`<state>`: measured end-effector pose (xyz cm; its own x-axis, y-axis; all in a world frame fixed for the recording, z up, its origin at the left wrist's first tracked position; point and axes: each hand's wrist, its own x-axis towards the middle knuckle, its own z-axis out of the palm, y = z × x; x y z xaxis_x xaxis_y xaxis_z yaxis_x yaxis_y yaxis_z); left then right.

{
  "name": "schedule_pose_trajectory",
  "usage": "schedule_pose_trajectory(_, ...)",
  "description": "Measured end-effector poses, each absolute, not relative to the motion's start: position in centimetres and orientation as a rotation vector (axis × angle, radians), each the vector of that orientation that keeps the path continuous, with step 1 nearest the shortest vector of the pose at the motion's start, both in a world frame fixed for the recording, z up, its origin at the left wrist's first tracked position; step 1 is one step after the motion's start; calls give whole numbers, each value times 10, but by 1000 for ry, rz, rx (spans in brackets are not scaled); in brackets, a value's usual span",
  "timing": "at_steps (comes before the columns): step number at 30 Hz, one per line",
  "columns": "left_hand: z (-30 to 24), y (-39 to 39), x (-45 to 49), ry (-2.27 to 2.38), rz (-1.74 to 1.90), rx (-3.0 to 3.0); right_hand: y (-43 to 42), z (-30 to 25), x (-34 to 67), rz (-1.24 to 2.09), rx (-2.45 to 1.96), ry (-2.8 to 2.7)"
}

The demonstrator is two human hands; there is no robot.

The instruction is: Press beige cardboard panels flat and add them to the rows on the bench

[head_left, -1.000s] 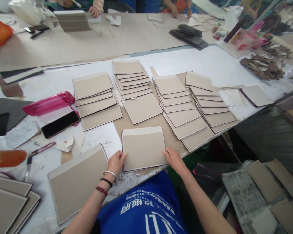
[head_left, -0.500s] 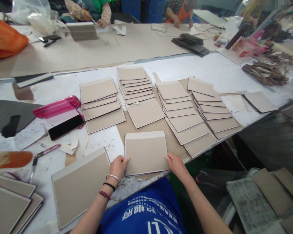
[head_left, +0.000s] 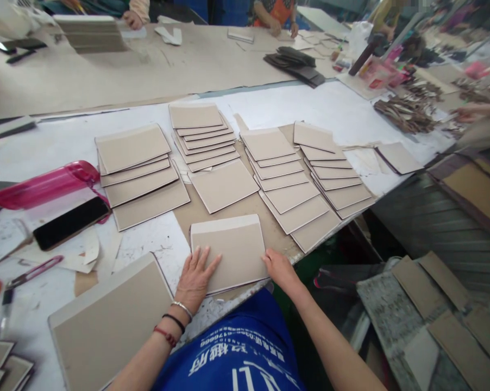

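Observation:
A beige rectangular panel (head_left: 232, 250) with dark edges and a paler strip along its top lies at the table's front edge, before my body. My left hand (head_left: 196, 277) rests on its left side, fingers spread flat over the surface. At the right edge my right hand (head_left: 278, 267) pinches the panel between thumb and curled fingers. Just beyond lies a similar single panel (head_left: 224, 184). To the left of my left hand is a larger beige panel (head_left: 114, 320), lying flat and tilted.
Overlapping rows of panels (head_left: 139, 171) fan out across the table. A black phone (head_left: 71, 222), a pink holder (head_left: 45, 184) and a pink-handled cutter (head_left: 37, 270) lie left. Leather scraps (head_left: 406, 114) are heaped far right. Co-workers' hands (head_left: 133, 20) show across the table. A speckled board (head_left: 391, 320) with pieces sits lower right.
My left hand has gone from pinching the panel's left edge to lying spread on top of it. My right hand keeps its edge grip. The view has shifted right.

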<state>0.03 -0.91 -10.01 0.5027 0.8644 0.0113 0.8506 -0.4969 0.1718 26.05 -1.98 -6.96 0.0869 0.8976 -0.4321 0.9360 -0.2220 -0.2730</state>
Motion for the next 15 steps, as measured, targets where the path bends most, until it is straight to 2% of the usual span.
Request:
schedule_pose_trajectory(9,-98,-6,1,1466,63,2603,-20,-70,256,-756,2242,1874)
schedule_pose_trajectory(15,-90,-7,5,1491,-50,2643,-23,-58,249,-550,2179,1831)
